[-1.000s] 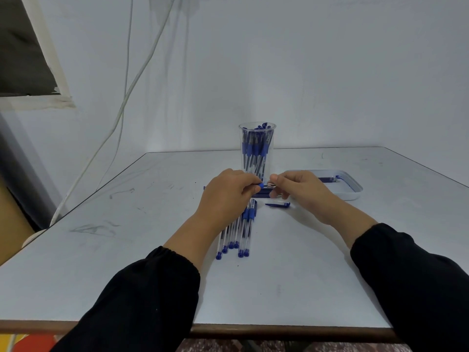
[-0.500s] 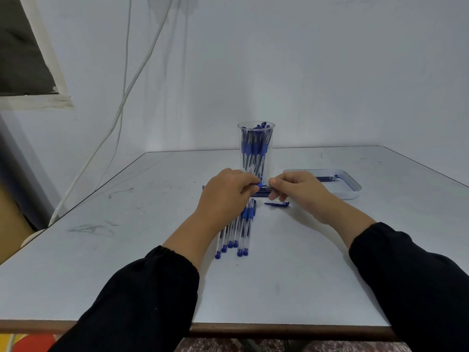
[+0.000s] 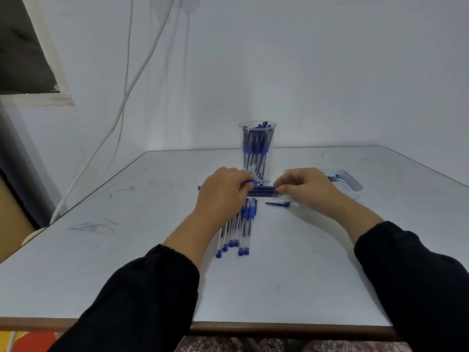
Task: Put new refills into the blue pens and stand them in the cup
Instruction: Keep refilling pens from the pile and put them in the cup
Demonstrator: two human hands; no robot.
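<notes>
Two hands work near the middle of the pale grey table (image 3: 317, 262): the left hand (image 3: 223, 191) has a narrow grip curled round a clear plastic pen with a blue collar (image 3: 253, 182), tip pointing right. The right hand (image 3: 304, 185) pinches at the row of thin dark refills (image 3: 261, 192) lying crosswise just below that tip (which refill, I cannot tell). A fumbled pinch could scatter the row or roll the loose blue cap (image 3: 278, 203) beside it. The tall clear cup of finished pens (image 3: 257, 148) stands just behind the hands, towards the far edge; a careless elbow might topple it.
</notes>
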